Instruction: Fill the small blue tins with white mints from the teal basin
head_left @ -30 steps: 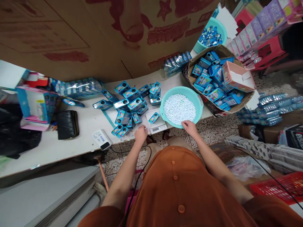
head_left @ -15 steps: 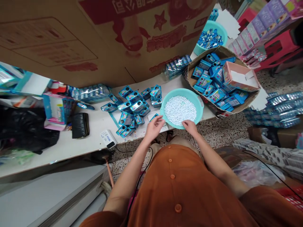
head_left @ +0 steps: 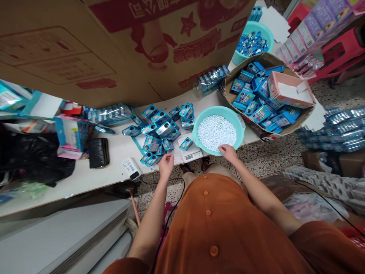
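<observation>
My right hand (head_left: 228,153) is at the near rim of a turquoise basin (head_left: 241,133), fingers pinched together by the small white pellets (head_left: 216,131) inside; anything held is too small to see. Curled fingers close my left hand (head_left: 165,165) beside the front of the tin pile; what they hold, if anything, is hidden. Several blue printed tins (head_left: 165,130) with round dark windows lie heaped there. One blue tin (head_left: 186,144) rests alone on a small white scale (head_left: 192,155), between the hands and left of the basin.
An open cardboard carton (head_left: 261,136) of blue boxes stands right of the basin, with another turquoise basin (head_left: 237,58) behind. A big cardboard box (head_left: 119,49) towers at the back. Leftward are a white power bank (head_left: 130,168) with a cable and a black wallet (head_left: 98,153).
My left hand reached right to the tin on the scale by the basin, then drew back left to the pile. My right hand stays at the basin rim. The view has swung slightly left.
</observation>
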Demonstrator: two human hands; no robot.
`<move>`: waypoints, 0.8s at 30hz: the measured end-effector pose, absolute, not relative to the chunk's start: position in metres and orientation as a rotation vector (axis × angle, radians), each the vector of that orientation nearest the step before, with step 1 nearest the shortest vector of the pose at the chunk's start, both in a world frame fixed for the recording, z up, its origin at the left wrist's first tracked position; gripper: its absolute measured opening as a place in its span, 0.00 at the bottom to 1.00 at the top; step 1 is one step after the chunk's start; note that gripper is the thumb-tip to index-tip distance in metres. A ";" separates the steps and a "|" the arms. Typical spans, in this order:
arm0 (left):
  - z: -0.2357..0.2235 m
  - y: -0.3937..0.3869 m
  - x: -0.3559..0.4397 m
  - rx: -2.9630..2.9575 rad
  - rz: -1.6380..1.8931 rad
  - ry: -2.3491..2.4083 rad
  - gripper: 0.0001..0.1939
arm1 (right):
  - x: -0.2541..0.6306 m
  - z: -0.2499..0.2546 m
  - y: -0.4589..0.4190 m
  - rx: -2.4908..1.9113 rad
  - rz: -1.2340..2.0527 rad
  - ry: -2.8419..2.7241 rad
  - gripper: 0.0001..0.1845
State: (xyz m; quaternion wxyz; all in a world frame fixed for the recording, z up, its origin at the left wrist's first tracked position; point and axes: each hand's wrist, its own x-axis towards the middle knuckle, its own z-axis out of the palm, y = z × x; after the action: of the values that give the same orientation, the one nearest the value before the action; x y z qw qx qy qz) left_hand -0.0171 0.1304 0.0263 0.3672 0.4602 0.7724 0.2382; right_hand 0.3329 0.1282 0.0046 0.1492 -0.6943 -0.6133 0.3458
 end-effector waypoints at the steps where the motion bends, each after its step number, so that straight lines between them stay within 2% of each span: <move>1: 0.024 0.130 -0.015 1.187 0.612 1.975 0.13 | 0.333 0.004 0.128 -1.997 0.992 -1.765 0.14; 7: 0.027 0.131 -0.002 1.257 0.639 1.967 0.15 | 0.333 0.003 0.127 -1.985 0.995 -1.776 0.14; 12: 0.040 0.143 0.016 1.704 0.721 1.972 0.22 | 0.332 0.004 0.126 -1.986 0.987 -1.778 0.14; 16: 0.036 0.159 0.041 1.953 0.551 1.900 0.32 | 0.334 0.005 0.126 -1.982 0.998 -1.812 0.15; 18: 0.031 0.166 0.053 1.978 0.377 1.881 0.34 | 0.335 0.004 0.124 -1.971 1.011 -1.830 0.17; 21: 0.028 0.174 0.062 1.934 0.103 1.866 0.24 | 0.339 0.000 0.121 -1.956 1.002 -1.795 0.19; 24: 0.033 0.171 0.056 1.938 -0.007 1.808 0.16 | 0.341 -0.004 0.119 -1.971 0.986 -1.743 0.21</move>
State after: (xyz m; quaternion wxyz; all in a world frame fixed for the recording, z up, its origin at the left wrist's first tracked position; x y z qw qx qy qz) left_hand 0.0559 0.1708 0.0330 0.2432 0.7092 0.6617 -0.0025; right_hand 0.3407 0.1191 -0.0038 0.1653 -0.6918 -0.6118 0.3462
